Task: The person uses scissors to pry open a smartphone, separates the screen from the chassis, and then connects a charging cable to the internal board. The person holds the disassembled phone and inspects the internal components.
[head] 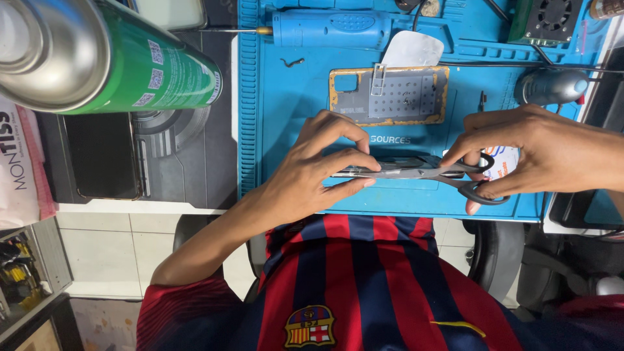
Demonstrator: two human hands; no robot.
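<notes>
Left hand [318, 172] pinching phone [374, 168] edge-up over blue mat [286, 97], right hand [539, 153] gripping scissors [448, 175] with blades at its edge: risk of slipping, gouging phone or cutting fingers [354, 159].

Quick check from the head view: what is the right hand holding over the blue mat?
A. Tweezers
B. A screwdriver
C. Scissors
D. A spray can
C. The right hand has its fingers through the black handles of the scissors, whose blades point toward the left hand above the blue mat.
</notes>
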